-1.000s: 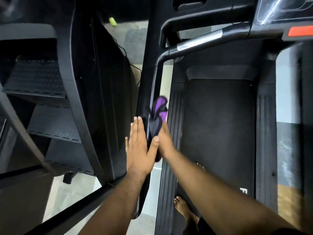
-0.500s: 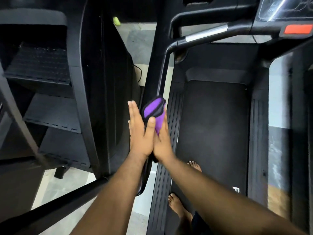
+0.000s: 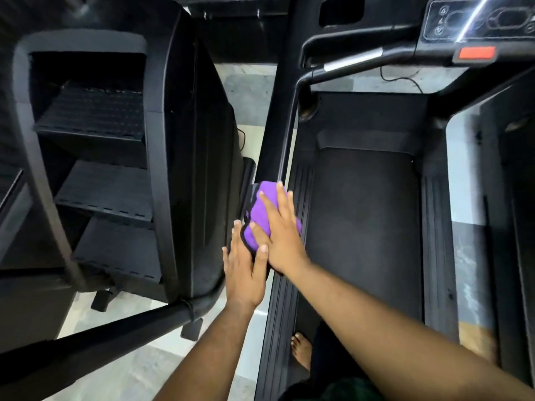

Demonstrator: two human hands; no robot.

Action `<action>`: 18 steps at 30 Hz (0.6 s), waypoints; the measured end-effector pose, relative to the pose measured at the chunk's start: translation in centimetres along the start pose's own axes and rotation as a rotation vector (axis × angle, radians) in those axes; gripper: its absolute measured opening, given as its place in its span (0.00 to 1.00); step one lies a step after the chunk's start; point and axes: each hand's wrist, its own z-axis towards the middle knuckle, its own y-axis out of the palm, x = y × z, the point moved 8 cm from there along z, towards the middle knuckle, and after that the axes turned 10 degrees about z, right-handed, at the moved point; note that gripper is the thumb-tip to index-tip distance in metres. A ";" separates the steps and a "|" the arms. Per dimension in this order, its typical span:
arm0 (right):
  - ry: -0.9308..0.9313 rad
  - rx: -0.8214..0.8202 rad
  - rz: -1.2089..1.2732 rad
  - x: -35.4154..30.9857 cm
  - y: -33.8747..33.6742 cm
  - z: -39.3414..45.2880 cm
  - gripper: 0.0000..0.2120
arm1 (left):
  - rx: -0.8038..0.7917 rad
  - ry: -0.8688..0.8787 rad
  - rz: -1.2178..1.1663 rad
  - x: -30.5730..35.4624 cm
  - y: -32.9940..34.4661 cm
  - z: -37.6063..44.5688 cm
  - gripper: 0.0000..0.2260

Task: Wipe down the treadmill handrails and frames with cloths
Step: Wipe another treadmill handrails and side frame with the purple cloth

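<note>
Both hands on the treadmill handrail (image 3: pixel 285 146)

Right hand (image 3: pixel 282 227), fingers spread flat, presses the purple cloth (image 3: pixel 262 215) (black-edged) against the handrail; left hand (image 3: pixel 244 266) lies flat just beside it, thumb touching cloth.

Handrail (image 3: pixel 285 157) beneath cloth (image 3: pixel 262 215) hidden

You stand with a bare foot (image 3: pixel 302 353) on the treadmill's dark belt (image 3: pixel 362 227), beside its ribbed left side rail (image 3: pixel 285 299). Left of that rail lies pale tiled floor (image 3: pixel 121 369), where a neighbouring black machine (image 3: pixel 188 169) rests on small feet.
</note>
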 end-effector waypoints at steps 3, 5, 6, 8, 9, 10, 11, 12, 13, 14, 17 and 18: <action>-0.005 0.017 -0.021 -0.3 -1.6 3.6 0.31 | -0.063 0.045 0.067 0.1 0.5 0.7 0.43; -0.024 0.048 -0.011 -0.4 -2.1 4.3 0.31 | -0.071 0.084 0.082 0.3 0.5 0.8 0.44; -0.029 0.062 0.001 -0.2 -1.9 4.1 0.31 | -0.070 0.088 0.076 0.3 0.6 0.8 0.44; -0.035 0.082 0.013 0.3 -1.4 2.8 0.31 | -0.068 0.088 0.059 0.3 0.7 0.7 0.43; -0.036 0.083 0.023 0.5 -1.1 2.2 0.31 | -0.067 0.089 0.047 0.3 0.6 0.7 0.43; -0.037 0.074 0.032 0.7 -1.0 1.8 0.32 | -0.066 0.093 0.037 0.3 0.5 0.8 0.42; -0.038 0.063 0.038 0.8 -1.0 1.7 0.32 | -0.071 0.098 0.024 0.4 0.5 0.9 0.42; -0.042 0.052 0.039 0.7 -1.1 1.8 0.32 | -0.073 0.105 0.018 0.5 0.4 1.0 0.42; -0.042 0.037 0.037 0.7 -1.2 1.9 0.32 | -0.072 0.109 0.017 0.6 0.4 1.0 0.42; -0.040 0.027 0.032 0.6 -1.3 2.1 0.32 | -0.074 0.108 0.019 0.7 0.3 1.1 0.42; -0.027 0.016 -0.024 0.4 -1.5 2.2 0.31 | -0.082 0.093 0.038 0.7 0.3 1.0 0.42; -0.024 0.014 -0.051 0.2 -1.6 2.1 0.31 | -0.086 0.090 0.046 0.8 0.2 0.9 0.42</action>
